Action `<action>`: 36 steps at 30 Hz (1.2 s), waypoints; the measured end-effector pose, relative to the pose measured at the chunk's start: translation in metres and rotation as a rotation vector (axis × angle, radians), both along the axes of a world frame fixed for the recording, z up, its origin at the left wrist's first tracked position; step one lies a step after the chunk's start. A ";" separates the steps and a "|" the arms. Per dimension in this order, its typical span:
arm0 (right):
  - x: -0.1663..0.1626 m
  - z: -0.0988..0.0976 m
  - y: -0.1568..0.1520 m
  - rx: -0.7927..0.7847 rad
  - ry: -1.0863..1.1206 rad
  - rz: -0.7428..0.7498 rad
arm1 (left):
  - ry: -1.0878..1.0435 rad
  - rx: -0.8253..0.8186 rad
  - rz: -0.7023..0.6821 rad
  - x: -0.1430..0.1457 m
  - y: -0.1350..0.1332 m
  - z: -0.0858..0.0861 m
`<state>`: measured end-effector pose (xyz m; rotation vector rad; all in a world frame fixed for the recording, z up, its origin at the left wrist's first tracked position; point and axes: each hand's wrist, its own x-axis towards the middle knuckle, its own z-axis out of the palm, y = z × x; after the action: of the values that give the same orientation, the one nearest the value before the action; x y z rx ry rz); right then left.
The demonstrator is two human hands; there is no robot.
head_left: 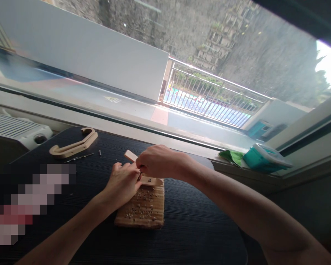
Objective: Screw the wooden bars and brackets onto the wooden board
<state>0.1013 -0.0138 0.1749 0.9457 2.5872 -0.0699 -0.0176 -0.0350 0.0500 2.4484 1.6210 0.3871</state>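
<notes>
The corrugated block (139,215) lies flat on the tabletop (193,221), and the pale wooden piece (155,182) rests across its far end — presumably so the block props it up and spares the surface below. The left hand (121,184) comes in over the block's left edge, apparently to steady the piece; whether its bent fingers grip it, I cannot tell. The right hand (157,160) sits above the block's far end, fingers curled closed, with whatever they pinch hidden. The piece's visible part has its long axis crosswise to the block, its rounded end pointing right. Beyond the block's far left lie a curved wooden handle (74,148) and thin metal rods (81,158) — within reach, it seems.
</notes>
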 end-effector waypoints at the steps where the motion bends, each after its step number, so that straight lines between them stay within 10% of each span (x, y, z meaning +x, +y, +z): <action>1: -0.001 -0.002 0.000 0.001 -0.001 -0.010 | 0.003 -0.002 0.001 0.000 0.000 0.000; 36: -0.007 0.008 -0.009 0.010 -0.027 0.013 | -0.003 -0.037 0.022 0.000 -0.001 -0.001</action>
<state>0.0940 -0.0224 0.1826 0.9268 2.5707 -0.0408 -0.0174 -0.0363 0.0489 2.4041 1.6399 0.3595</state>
